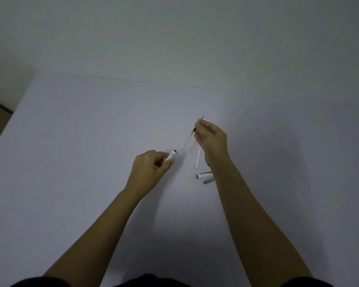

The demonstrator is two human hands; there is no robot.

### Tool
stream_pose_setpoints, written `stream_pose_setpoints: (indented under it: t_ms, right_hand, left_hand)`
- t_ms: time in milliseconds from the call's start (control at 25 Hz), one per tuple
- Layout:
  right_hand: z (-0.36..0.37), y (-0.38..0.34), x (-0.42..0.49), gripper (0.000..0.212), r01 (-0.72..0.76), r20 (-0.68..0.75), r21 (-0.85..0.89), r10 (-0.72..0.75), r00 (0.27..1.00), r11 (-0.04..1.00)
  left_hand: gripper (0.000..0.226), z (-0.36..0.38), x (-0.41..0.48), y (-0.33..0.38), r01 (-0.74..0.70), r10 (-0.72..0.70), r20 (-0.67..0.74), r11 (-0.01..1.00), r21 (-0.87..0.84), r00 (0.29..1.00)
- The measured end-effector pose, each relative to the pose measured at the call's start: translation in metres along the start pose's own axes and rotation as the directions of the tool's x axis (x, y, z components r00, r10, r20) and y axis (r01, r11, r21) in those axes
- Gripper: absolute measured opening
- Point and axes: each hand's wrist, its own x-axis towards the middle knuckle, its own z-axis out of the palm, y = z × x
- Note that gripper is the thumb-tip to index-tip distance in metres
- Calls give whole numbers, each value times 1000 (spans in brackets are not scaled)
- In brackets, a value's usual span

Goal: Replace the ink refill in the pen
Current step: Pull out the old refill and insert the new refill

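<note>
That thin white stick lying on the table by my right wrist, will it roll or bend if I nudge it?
The white stick looks round and very slim, so it would likely roll sideways easily. It probably weighs little and may flex slightly, being long and thin.

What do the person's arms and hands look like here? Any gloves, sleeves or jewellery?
Both arms are bare from the bottom of the picture to the fingers. The left hand and right hand wear no gloves, and no rings, watch or bracelet show. No sleeves reach the forearms. Dark clothing shows only at the bottom edge.
</note>
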Motion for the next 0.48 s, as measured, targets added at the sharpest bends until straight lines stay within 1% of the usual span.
stream_pose_setpoints:
  t_ms: [40,120,240,360,480]
  right_hand:
    - [-4,-5,-7,9,4,24,53,-5,1000,999]
    - [-8,-14,-21,10,16,55,91,-21,998,996]
    - [-10,-26,-39,9,51,66,94,-58,996,994]
    - [-12,-36,-51,9,91,70,95,-98,993,991]
    - [-14,-40,-64,8,81,129,86,-92,987,993]
  left_hand:
    - [21,0,0,3,-10,10,1,1000,4,1000]
    - [22,-1,-1,11,-24,24,5,1000,-1,1000]
    - [21,-6,-4,25,-53,53,2,999,-4,999]
    - [19,-13,-12,35,-113,113,5,994,8,994]
    - [17,-19,-17,41,-141,141,-45,990,12,989]
